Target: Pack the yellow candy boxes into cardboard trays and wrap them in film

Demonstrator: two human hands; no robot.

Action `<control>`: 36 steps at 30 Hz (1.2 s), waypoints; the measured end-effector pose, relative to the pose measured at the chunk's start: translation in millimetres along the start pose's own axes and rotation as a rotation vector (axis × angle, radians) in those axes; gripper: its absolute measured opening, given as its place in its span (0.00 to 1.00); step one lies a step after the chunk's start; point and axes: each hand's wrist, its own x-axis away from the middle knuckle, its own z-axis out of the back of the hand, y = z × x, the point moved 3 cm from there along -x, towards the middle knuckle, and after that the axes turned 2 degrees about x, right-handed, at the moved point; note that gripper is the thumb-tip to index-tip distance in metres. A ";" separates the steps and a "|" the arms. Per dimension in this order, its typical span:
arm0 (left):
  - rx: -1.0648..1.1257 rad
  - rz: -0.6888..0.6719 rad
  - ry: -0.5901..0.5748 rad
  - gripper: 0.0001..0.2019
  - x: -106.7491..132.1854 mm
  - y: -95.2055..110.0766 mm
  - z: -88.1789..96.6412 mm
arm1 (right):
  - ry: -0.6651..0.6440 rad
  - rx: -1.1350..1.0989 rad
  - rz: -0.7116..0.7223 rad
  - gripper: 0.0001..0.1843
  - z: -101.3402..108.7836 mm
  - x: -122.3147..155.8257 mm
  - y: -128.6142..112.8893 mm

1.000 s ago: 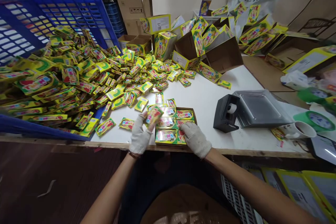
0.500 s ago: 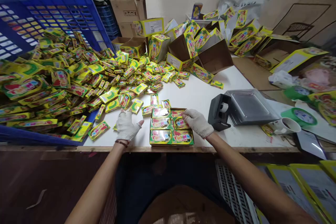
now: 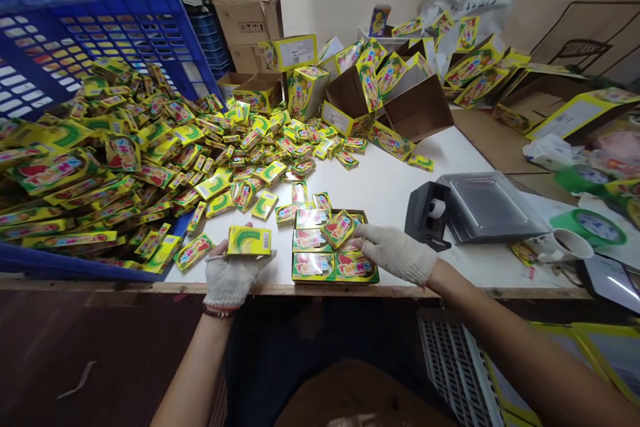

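Note:
My left hand (image 3: pixel 231 280), in a white glove with bare fingertips, holds a small yellow-green box (image 3: pixel 249 240) above the table's front edge, its barcode end to the right. My gloved right hand (image 3: pixel 397 252) pinches another small box (image 3: pixel 339 229), tilted, over an open carton. That display carton (image 3: pixel 336 281) stands at the table edge, packed with small boxes in two columns, printed faces up. A few loose small boxes lie just behind it, among them one box (image 3: pixel 299 192) standing out from the pile.
A blue crate (image 3: pixel 185 40) on the left spills a heap of small boxes (image 3: pixel 125 167) across the white table (image 3: pixel 380 187). To the right are a black tape dispenser (image 3: pixel 425 217), a clear plastic tray (image 3: pixel 493 203), a mug (image 3: pixel 565 245) and green tape (image 3: pixel 590 227). Open cartons (image 3: pixel 415 107) are piled behind.
My left hand, empty-looking before, now holds a small box nearer the table edge. My right hand has lifted and tilted a small box over the carton.

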 end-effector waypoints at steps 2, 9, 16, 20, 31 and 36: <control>0.478 0.137 -0.116 0.28 8.1 8.7 -20.2 | 0.029 0.167 0.184 0.23 -1.7 -9.9 -3.7; 0.642 0.202 -0.090 0.12 16.9 2.2 -84.9 | -0.088 0.561 0.521 0.34 -9.6 -51.3 -4.6; 0.509 0.116 -0.124 0.23 17.1 -13.0 -96.2 | -0.005 0.355 0.420 0.26 -22.3 -31.8 16.5; 0.489 0.030 -0.180 0.22 16.0 0.0 -105.8 | 0.124 0.108 0.419 0.23 -47.1 -30.9 29.4; -0.285 -0.430 -0.376 0.17 -3.9 27.1 -148.6 | -0.023 -1.144 -0.008 0.26 -3.0 -39.3 12.9; -0.328 -0.346 -0.130 0.22 -45.7 15.1 -119.9 | 0.563 -0.506 -0.178 0.24 -2.7 -47.5 50.8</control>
